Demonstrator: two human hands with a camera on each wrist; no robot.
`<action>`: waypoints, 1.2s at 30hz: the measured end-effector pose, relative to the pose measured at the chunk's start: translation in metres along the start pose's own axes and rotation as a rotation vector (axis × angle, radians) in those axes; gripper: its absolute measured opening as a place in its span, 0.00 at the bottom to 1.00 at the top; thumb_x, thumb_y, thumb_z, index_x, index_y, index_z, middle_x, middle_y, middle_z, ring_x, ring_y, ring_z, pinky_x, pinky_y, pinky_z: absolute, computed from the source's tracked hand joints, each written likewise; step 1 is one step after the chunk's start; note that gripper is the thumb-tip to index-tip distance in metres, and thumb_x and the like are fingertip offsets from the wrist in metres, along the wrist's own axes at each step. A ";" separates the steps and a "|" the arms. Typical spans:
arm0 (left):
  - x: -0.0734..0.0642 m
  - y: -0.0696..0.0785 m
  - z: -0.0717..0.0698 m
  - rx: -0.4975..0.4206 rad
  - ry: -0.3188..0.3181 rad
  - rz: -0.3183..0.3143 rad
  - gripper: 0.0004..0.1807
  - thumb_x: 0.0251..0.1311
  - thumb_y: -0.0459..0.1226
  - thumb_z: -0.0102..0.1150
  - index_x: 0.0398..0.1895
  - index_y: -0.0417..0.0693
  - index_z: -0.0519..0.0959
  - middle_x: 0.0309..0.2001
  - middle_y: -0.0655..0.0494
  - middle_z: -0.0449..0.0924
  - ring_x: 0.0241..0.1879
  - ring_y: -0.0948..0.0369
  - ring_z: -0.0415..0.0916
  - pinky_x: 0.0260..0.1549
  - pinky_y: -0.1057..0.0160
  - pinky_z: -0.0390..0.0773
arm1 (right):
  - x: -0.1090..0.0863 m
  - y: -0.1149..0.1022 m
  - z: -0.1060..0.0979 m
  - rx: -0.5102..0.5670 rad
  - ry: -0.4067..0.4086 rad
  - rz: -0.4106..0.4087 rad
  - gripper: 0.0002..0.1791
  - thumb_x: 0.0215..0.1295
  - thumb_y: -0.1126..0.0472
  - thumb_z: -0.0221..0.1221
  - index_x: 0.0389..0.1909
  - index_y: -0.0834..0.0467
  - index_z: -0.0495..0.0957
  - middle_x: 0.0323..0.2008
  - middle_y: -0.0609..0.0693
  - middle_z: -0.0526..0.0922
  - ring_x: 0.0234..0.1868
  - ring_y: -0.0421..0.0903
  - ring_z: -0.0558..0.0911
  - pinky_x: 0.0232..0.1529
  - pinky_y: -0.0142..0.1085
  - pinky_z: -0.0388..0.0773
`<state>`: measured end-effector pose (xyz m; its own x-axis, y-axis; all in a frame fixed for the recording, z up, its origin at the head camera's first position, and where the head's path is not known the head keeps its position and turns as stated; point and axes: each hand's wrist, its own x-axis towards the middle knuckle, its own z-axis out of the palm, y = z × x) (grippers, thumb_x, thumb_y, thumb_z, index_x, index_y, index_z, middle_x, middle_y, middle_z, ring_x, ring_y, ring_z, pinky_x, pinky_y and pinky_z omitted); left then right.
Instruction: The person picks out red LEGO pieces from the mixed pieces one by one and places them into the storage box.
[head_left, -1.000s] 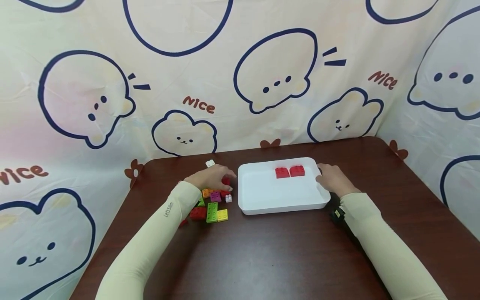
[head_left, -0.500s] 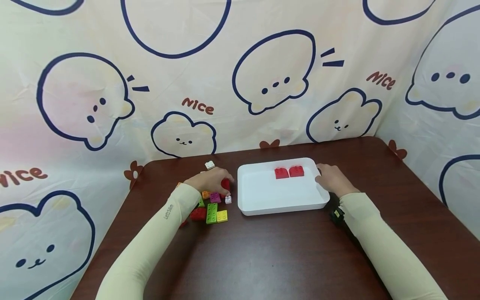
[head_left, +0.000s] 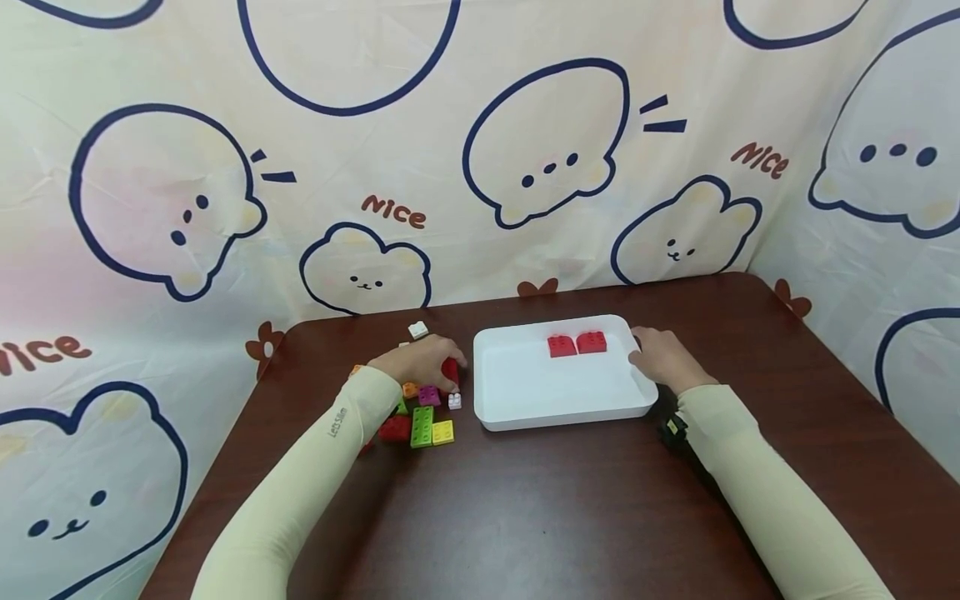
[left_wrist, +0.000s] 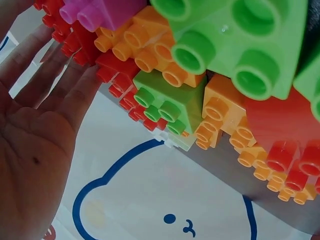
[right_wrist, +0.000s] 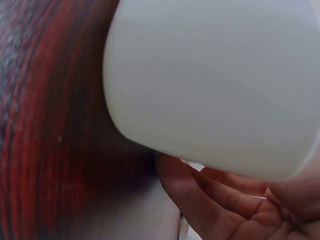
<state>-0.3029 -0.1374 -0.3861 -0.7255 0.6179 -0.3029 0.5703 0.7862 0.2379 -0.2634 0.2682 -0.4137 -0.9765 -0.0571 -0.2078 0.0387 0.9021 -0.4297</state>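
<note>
My left hand (head_left: 422, 362) pinched a red toy brick (head_left: 450, 370); my right hand (head_left: 667, 358) gripped the white tray (head_left: 555, 392) (long axis left to right).

On the worktop (head_left: 570, 508), a tray (head_left: 562, 392) stood right of a brick cluster (head_left: 422, 428), two loose bricks (head_left: 592, 342) side by side in its far half. The left grip (head_left: 422, 362) was around a held brick (head_left: 450, 370) at the cluster's right, the right grip (head_left: 667, 358) at the tray's right end.
</note>
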 end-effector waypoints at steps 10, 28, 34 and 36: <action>0.000 0.001 -0.006 -0.006 0.062 0.045 0.17 0.61 0.42 0.72 0.52 0.49 0.86 0.58 0.48 0.79 0.56 0.53 0.75 0.53 0.56 0.81 | 0.000 0.000 -0.001 0.008 -0.004 -0.002 0.33 0.75 0.61 0.51 0.74 0.73 0.56 0.69 0.74 0.64 0.65 0.68 0.69 0.64 0.63 0.67; 0.000 0.004 -0.015 -0.026 0.107 0.083 0.16 0.63 0.40 0.70 0.53 0.47 0.86 0.61 0.46 0.77 0.60 0.50 0.74 0.53 0.56 0.81 | -0.001 0.001 0.001 0.020 0.003 -0.009 0.33 0.75 0.61 0.52 0.74 0.73 0.56 0.68 0.74 0.64 0.63 0.67 0.70 0.64 0.63 0.68; 0.000 0.008 -0.019 -0.018 0.141 0.079 0.17 0.62 0.39 0.69 0.53 0.46 0.85 0.62 0.45 0.76 0.59 0.49 0.74 0.49 0.58 0.83 | 0.000 0.001 0.001 0.019 -0.002 -0.007 0.33 0.75 0.61 0.52 0.74 0.72 0.56 0.69 0.74 0.63 0.64 0.68 0.70 0.64 0.63 0.67; -0.001 0.010 -0.021 -0.025 0.153 0.069 0.17 0.62 0.39 0.70 0.54 0.47 0.85 0.63 0.46 0.75 0.59 0.49 0.73 0.49 0.57 0.83 | 0.000 0.002 0.001 0.014 0.002 -0.006 0.33 0.75 0.61 0.52 0.74 0.72 0.56 0.69 0.74 0.63 0.65 0.68 0.69 0.64 0.63 0.67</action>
<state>-0.3047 -0.1298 -0.3641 -0.7363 0.6617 -0.1414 0.6125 0.7406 0.2763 -0.2628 0.2692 -0.4152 -0.9771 -0.0621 -0.2037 0.0355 0.8957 -0.4433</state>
